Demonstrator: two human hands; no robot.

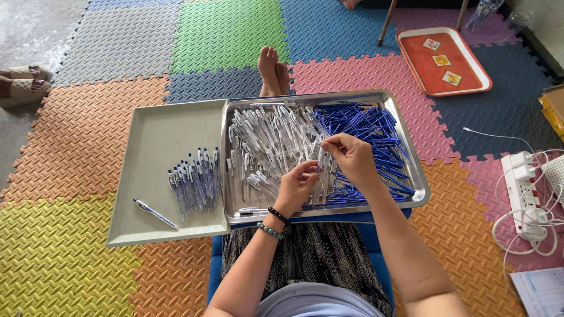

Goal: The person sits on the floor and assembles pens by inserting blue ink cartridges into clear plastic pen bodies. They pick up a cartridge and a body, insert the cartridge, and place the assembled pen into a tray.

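Two hands [296, 188] [352, 155] | pen barrel [320, 161] near upright | fingers pinching

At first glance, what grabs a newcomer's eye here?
The steel tray on the lap, heaped with clear barrels and blue refills. Over it, the left hand and right hand meet on one pen part. Finished pens lie on the grey tray at left.

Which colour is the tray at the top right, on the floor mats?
The tray is orange-red, with a pale rim; head view.
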